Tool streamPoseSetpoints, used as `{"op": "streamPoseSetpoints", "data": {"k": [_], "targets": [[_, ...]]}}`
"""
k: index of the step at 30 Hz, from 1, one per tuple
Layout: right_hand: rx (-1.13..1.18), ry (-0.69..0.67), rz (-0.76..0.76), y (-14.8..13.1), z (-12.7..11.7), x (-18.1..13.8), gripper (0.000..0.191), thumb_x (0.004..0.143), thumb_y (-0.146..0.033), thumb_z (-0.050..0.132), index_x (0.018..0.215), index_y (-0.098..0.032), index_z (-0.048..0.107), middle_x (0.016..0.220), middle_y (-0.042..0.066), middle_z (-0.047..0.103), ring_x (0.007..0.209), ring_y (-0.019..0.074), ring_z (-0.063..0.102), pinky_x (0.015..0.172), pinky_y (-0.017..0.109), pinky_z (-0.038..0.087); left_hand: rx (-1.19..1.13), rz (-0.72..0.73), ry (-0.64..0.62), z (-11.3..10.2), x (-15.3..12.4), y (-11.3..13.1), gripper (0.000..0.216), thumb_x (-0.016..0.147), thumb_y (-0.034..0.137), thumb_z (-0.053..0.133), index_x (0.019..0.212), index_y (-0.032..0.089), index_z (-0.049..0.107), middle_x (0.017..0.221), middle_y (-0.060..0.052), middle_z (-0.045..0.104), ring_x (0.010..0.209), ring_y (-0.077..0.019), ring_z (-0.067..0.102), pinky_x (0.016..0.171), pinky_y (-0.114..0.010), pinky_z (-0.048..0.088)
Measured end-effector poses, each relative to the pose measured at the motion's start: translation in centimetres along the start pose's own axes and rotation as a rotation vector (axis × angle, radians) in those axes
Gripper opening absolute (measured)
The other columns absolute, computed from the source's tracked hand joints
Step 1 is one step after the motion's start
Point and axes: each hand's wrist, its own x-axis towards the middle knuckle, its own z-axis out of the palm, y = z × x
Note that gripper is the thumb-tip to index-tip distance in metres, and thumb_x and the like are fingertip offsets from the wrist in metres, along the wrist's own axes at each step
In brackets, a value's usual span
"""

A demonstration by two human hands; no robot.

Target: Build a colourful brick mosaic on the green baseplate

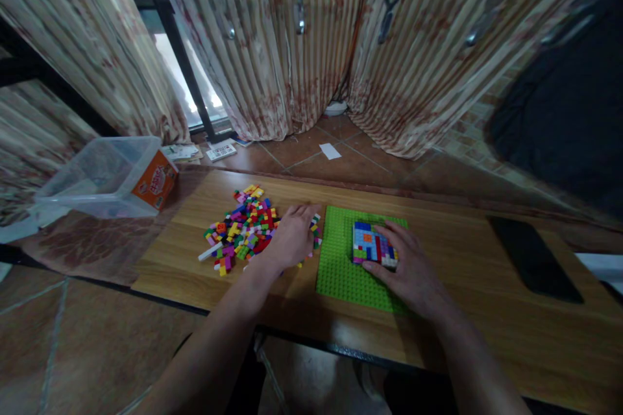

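A colourful block built of toy bricks (pixel 366 245) sits on the green baseplate (pixel 335 266). My right hand (pixel 406 266) is closed around its right side, thumb at the near edge and fingers over the far edge. To the left of the baseplate lies a pile of loose toy bricks (pixel 248 227) in many colours. My left hand (pixel 294 233) is over the pile's right end, its fingers stretched toward the baseplate and covering some of the bricks. I see nothing held in it, though its palm side is hidden.
A clear plastic box (pixel 111 198) with an orange label stands beyond the table's left end. A black flat slab (pixel 533 259), perhaps a phone or tablet, lies on the right of the wooden table (pixel 457 253). Curtains (pixel 272 65) hang behind, and a white paper (pixel 329 151) lies on the floor.
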Motion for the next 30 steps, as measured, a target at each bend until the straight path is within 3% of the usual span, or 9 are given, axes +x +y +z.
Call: {"op": "streamPoseSetpoints", "data": {"k": [8,14,20,25,27,30], "targets": [[0.018,-0.049,0.031,0.6,-0.1,0.2,0.065,0.076,-0.056,0.069,0.132,-0.025,0.056,0.142,0.013,0.050,0.129,0.0358,0.048,0.107,0.058,0.038,0.054,0.023,-0.052,0.3,0.1,-0.9,0.057,0.073,0.001,0.046,0.125,0.016,0.060,0.122,-0.010,0.065,0.113,-0.0233,0.056,0.102,-0.040,0.044],[0.036,-0.086,0.035,1.1,-0.4,0.1,0.064,0.077,-0.055,0.068,0.132,-0.025,0.055,0.145,0.013,0.047,0.132,0.0349,0.046,0.109,0.057,0.037,0.101,-0.018,-0.075,-1.1,-0.5,-2.0,0.041,0.069,0.001,0.049,0.099,0.018,0.073,0.102,-0.010,0.069,0.100,-0.0237,0.058,0.096,-0.040,0.045],[0.035,-0.072,0.028,1.8,-0.6,0.0,0.061,0.079,-0.056,0.067,0.131,-0.026,0.056,0.146,0.012,0.046,0.132,0.0345,0.046,0.109,0.055,0.038,0.099,-0.055,-0.084,-2.7,-1.2,-3.3,0.044,0.063,-0.002,0.047,0.090,0.019,0.075,0.102,-0.008,0.070,0.100,-0.0227,0.058,0.096,-0.040,0.044],[0.014,-0.068,0.026,1.9,-0.6,0.0,0.061,0.079,-0.057,0.065,0.130,-0.026,0.056,0.145,0.012,0.047,0.132,0.0343,0.047,0.109,0.055,0.038,0.035,0.017,-0.027,-2.3,-1.4,-1.4,0.040,0.079,0.005,0.047,0.110,0.018,0.068,0.112,-0.007,0.068,0.107,-0.0223,0.057,0.099,-0.040,0.043],[0.006,-0.069,0.026,1.9,-0.6,0.0,0.061,0.079,-0.059,0.064,0.130,-0.026,0.056,0.144,0.012,0.048,0.131,0.0344,0.048,0.109,0.055,0.039,0.013,0.081,-0.051,-1.5,-1.5,-0.1,0.032,0.088,0.021,0.051,0.116,0.020,0.064,0.118,-0.006,0.066,0.110,-0.0232,0.055,0.099,-0.041,0.043],[-0.010,-0.073,0.028,1.9,-0.6,0.0,0.061,0.079,-0.062,0.062,0.129,-0.027,0.056,0.144,0.011,0.048,0.130,0.0349,0.049,0.107,0.056,0.040,0.070,0.132,-0.110,-0.2,-1.6,1.4,0.031,0.087,0.035,0.059,0.113,0.020,0.063,0.118,-0.007,0.064,0.111,-0.0254,0.054,0.101,-0.043,0.041]]}}
